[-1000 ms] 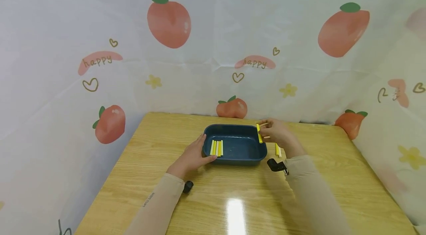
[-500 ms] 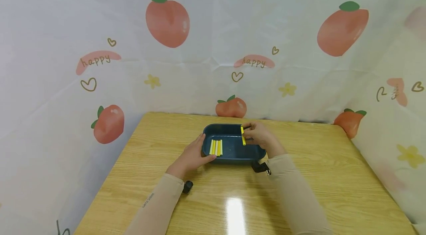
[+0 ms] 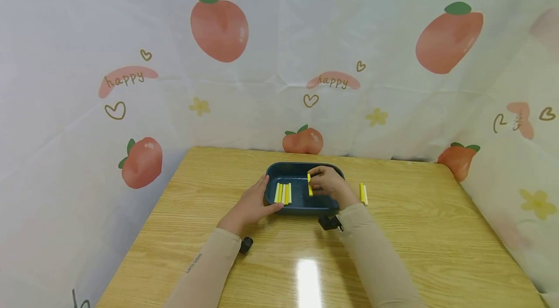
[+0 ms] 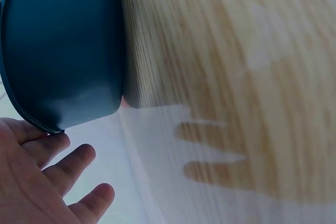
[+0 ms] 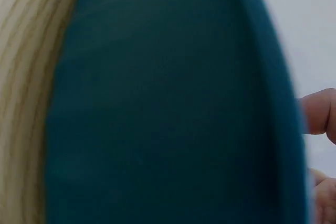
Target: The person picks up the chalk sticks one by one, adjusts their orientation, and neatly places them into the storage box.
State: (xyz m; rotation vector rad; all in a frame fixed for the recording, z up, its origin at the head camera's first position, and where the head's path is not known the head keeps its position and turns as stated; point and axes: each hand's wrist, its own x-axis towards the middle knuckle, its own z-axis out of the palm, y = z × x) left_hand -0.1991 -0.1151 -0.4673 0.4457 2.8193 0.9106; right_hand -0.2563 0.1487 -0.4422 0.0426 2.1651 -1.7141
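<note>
Left hand (image 3: 253,204) spread against blue tray (image 3: 301,211), right hand (image 3: 330,186) pinching 1 yellow stick (image 3: 310,191)

The deep blue-green, round-cornered rectangular tray (image 3: 301,211) looks like smooth plastic, its inner walls catching a soft sheen and its outer side nearer matt. The slim, straight yellow and white sticks (image 3: 284,194) in it look smooth and dull, their material hard to tell. The pale yellow-brown wood-grain tabletop (image 3: 271,269) is smooth and glossy, with a bright glare streak. The white, fruit-printed backdrop sheet (image 3: 271,31) looks thin and creased with a faint sheen; the beige sleeves (image 3: 375,259) are matt, wrinkled cloth.
</note>
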